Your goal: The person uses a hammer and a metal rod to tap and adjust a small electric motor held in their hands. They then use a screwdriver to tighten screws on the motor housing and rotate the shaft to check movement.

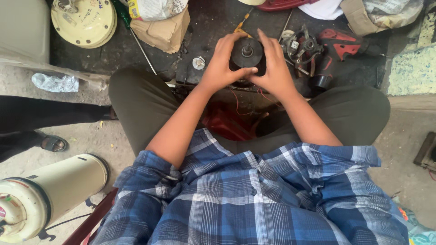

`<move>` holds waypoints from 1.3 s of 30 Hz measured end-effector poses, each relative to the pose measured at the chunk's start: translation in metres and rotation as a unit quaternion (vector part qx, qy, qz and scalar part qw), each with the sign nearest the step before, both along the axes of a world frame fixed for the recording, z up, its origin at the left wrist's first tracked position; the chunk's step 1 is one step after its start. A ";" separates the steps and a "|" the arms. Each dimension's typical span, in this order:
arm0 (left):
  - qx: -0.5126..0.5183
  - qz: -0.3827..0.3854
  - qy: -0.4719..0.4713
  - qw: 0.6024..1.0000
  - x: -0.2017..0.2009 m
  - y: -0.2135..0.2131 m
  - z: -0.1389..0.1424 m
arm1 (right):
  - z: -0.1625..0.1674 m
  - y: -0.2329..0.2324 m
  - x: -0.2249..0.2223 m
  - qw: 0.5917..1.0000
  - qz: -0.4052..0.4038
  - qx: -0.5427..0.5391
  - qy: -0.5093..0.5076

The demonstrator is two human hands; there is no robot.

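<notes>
A round black motor (246,53) with a metal shaft at its centre sits on the dark floor mat between my knees. My left hand (221,63) grips its left side, thumb laid across the front. My right hand (274,63) grips its right side, fingers over the top. Red wires (236,102) trail from under the motor toward a red housing (227,122) lying between my legs.
A red and black cordless drill (334,52) and a metal bracket (302,45) lie to the right. A cream round cover (84,20), a cardboard box (163,31) and a screwdriver (136,38) lie at upper left. A cream cylinder (45,195) lies at lower left. Another person's sandalled foot (52,144) is at left.
</notes>
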State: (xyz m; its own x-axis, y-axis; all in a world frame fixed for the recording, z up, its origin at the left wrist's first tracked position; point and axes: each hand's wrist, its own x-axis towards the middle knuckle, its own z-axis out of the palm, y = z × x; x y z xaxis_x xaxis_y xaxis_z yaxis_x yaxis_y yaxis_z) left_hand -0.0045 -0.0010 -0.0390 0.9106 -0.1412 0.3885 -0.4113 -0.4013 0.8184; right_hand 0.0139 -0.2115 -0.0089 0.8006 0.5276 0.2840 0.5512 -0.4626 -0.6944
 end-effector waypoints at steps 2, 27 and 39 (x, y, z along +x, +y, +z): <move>-0.003 0.003 -0.007 1.000 -0.001 -0.001 0.000 | 0.002 0.000 0.000 1.000 0.010 -0.008 -0.015; -0.029 0.085 -0.018 0.996 -0.002 -0.023 0.009 | 0.009 -0.010 0.009 1.000 0.013 -0.022 -0.016; -0.005 0.083 -0.019 0.996 0.003 -0.032 0.012 | 0.008 -0.015 0.009 1.000 0.003 0.003 0.000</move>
State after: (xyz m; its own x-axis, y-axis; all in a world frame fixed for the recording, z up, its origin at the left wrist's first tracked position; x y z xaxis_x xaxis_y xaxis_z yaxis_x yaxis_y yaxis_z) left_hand -0.0020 -0.0329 -0.0269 0.9058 0.0147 0.4235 -0.3703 -0.4581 0.8081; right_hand 0.0225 -0.2261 -0.0011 0.7967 0.5311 0.2883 0.5549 -0.4541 -0.6970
